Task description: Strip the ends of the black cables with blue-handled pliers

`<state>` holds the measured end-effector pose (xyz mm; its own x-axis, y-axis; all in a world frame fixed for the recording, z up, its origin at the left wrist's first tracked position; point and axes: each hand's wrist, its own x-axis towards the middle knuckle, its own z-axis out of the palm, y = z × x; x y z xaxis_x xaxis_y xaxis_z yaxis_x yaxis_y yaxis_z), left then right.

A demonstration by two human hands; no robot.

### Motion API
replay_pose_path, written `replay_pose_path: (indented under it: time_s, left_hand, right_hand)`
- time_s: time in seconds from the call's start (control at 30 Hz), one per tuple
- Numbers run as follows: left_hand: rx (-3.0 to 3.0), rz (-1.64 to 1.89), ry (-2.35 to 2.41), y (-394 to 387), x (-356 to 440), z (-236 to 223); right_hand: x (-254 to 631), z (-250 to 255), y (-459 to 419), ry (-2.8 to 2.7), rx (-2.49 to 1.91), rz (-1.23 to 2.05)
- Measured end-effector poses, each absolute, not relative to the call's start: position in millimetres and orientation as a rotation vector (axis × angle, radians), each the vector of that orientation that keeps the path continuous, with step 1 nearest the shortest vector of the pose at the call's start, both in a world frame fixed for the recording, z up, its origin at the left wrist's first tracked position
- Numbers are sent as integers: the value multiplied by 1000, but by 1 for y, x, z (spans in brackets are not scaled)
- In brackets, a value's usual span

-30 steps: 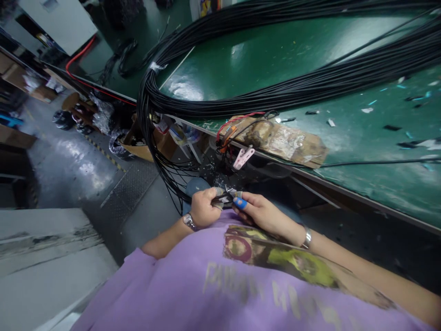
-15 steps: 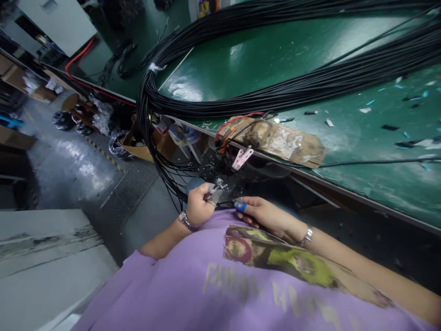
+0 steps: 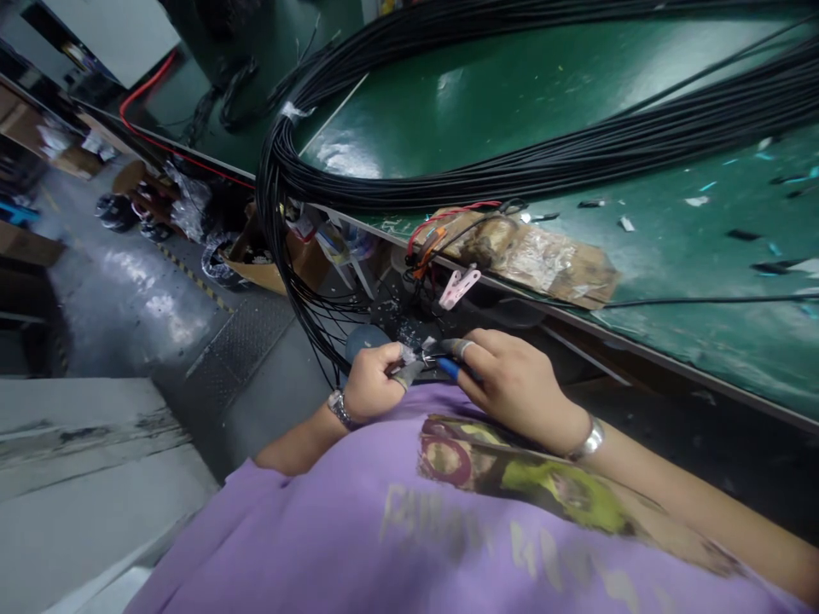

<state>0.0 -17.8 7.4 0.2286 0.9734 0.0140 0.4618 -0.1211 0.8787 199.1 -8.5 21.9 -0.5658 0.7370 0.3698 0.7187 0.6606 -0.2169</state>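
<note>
Both hands meet just below the bench edge, in front of my purple shirt. My left hand is closed in a pinch on the end of a thin black cable, its fingertips taped. My right hand is closed round a small blue-handled tool, whose tip touches the cable end. Loose black cables hang from the bench edge down toward my hands.
A thick bundle of black cables curves across the green bench. At the edge lie a taped cardboard pad, red and orange wires and a pink clip. Boxes and bags stand on the grey floor at left.
My right hand has moved up and left to meet the left hand and now covers the tool. The left hand stayed nearly in place, pinching the cable end.
</note>
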Motion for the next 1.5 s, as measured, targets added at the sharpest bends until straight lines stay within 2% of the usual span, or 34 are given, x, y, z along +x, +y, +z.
replay_pose_path:
  time_s: [0.3, 0.7, 1.17, 1.37, 1.5]
  left_hand:
    - [1908, 818, 1351, -20, 0, 8]
    - [1792, 740, 1331, -22, -1, 10]
    - [767, 616, 1055, -11, 7, 20]
    - [443, 701, 895, 7, 1, 25]
    - [533, 833, 922, 11, -1, 32]
  right_hand:
    - [197, 25, -8, -2482, -1103, -20]
    - [198, 21, -6, -2541, -1078, -11]
    - [202, 16, 12, -2442, -836, -92]
    - [195, 15, 9, -2471, -685, -77]
    - [194, 8, 8, -2400, -954, 78]
